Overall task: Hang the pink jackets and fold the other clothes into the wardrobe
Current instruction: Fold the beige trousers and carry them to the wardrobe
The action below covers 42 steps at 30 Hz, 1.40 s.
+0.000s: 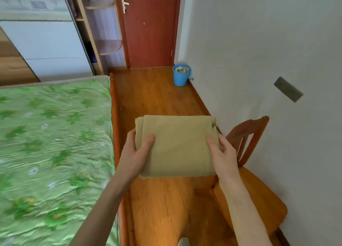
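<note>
Bedroom interior, viewed from head height looking forward and down: a wooden floor (157, 97) runs up the middle of the frame to a closed red-brown door (148, 32) at upper centre, with a metal door handle (125, 4) on its left edge. A bed (51, 144) with a green floral cover fills the left half of the frame, bordered on its right by an orange wooden frame rail. A wardrobe (46, 38) with a pale sliding panel occupies the upper left, and curved open corner shelves (109, 47) stand between it and the door. A blue bin (180, 76) holding rubbish sits on the floor against the white wall (259, 42), just right of the door. A grey wall plate (288, 89) is mounted on that wall at right. A wooden chair (255, 190) stands at lower right, beside the wall. The task item, a folded beige garment (175, 145), is at centre frame, held in the air above the floor between the bed and the chair. The left hand (137, 153) grips its left edge, thumb on top and fingers hidden beneath the cloth. The right hand (223, 153) grips its right edge in the same way, thumb lying on the upper surface. Both forearms extend from the bottom of the frame. The picture is slightly blurred.
</note>
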Each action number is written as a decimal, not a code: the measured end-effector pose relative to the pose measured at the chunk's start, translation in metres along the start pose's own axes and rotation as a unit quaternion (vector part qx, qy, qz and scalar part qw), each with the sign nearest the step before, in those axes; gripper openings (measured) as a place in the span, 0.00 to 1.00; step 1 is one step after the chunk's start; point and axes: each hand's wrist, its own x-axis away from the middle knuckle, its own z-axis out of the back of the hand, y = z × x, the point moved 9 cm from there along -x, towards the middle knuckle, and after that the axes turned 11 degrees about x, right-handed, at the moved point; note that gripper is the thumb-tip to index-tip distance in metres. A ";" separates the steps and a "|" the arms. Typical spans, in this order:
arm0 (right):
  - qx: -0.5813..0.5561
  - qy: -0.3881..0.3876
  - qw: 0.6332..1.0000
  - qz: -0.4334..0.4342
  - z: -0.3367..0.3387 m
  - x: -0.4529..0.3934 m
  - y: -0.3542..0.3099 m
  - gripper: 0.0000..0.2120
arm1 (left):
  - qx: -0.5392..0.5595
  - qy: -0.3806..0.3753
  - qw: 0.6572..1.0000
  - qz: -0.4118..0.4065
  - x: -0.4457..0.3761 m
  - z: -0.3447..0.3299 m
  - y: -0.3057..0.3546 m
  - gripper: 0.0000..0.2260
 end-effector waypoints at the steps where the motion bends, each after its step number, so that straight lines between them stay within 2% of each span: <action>1: 0.008 -0.008 1.000 0.007 0.003 -0.016 -0.003 0.07 | 0.003 0.013 1.000 0.006 -0.007 -0.007 0.002 0.39; 5: 0.019 -0.041 0.998 0.032 0.014 -0.076 -0.013 0.05 | 0.040 0.085 0.995 0.013 -0.029 -0.031 0.011 0.33; 7: 0.011 -0.054 0.998 0.041 0.017 -0.102 -0.020 0.05 | 0.056 0.123 0.991 0.005 -0.037 -0.036 0.019 0.34; 12: -0.010 -0.092 0.994 0.062 0.013 -0.155 -0.042 0.03 | 0.030 0.118 0.991 -0.054 -0.061 -0.049 0.050 0.38; 20: -0.017 -0.116 0.990 0.077 -0.034 -0.239 -0.071 0.06 | 0.008 0.195 0.978 -0.070 -0.135 -0.040 0.072 0.30; 26: -0.004 -0.143 0.985 0.096 -0.090 -0.326 -0.103 0.10 | 0.026 0.207 0.975 -0.072 -0.229 -0.024 0.084 0.27; 29: 0.007 -0.149 0.982 0.113 -0.124 -0.377 -0.127 0.06 | 0.041 0.209 0.975 -0.068 -0.292 -0.010 0.092 0.26; 35: 0.012 -0.143 0.982 0.122 -0.190 -0.481 -0.168 0.07 | 0.032 0.226 0.972 -0.061 -0.418 0.013 0.112 0.26; 42: 0.018 -0.141 0.982 0.124 -0.249 -0.581 -0.202 0.04 | 0.043 0.258 0.963 -0.059 -0.530 0.028 0.135 0.19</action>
